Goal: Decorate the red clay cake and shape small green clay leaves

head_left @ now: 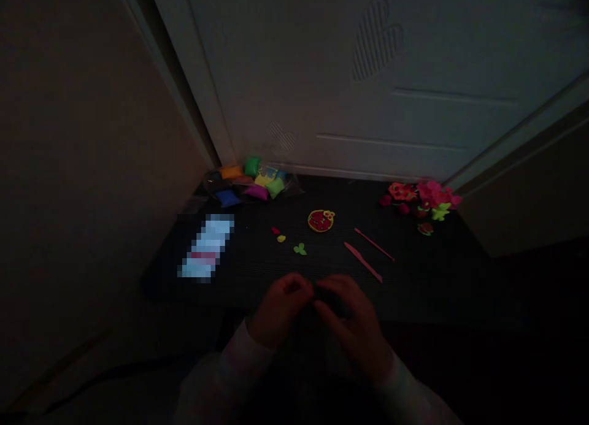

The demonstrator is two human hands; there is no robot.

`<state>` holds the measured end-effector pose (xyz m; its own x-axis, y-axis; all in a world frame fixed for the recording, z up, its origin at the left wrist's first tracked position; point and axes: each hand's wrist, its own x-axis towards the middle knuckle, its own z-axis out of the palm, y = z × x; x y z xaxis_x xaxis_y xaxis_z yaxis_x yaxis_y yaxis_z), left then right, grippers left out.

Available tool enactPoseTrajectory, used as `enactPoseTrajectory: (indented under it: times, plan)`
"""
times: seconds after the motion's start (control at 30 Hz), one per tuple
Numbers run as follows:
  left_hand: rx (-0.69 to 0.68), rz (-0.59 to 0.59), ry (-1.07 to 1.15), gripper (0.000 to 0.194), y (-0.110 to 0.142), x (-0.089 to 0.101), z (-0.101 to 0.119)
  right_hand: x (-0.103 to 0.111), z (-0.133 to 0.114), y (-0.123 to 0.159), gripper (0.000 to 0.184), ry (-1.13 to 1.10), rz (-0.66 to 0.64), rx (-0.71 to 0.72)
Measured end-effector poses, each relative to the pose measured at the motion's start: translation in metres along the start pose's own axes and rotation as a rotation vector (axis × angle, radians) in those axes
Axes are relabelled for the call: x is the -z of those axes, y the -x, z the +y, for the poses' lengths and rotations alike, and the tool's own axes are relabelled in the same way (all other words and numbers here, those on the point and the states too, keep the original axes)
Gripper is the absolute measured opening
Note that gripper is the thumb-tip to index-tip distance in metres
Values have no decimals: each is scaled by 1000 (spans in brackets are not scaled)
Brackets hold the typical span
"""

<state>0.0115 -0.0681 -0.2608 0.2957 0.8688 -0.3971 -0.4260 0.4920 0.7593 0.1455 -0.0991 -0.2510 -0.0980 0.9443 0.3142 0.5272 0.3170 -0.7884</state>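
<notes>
The left hand (278, 308) and right hand (356, 321) curl together (too dark to tell whether either grips anything).

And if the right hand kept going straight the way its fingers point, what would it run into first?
Most likely the left hand: the right hand points inward, its fingers right by the left fingertips. It's too dark to tell whether they touch.
</notes>
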Motion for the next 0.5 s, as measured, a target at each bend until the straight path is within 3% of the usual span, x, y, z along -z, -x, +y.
enactPoseTrajectory:
  times: [0.17,0.4,0.5]
  plan:
    - [83,-28,5,15,5,0,-6,-4,0,1,30,38,-55,108]
    - [49,16,-28,15,4,5,-13,-5,0,-2,19,10,-50,94]
    - [47,26,56,25,4,0,-11,-6,0,-3,13,15,-20,102]
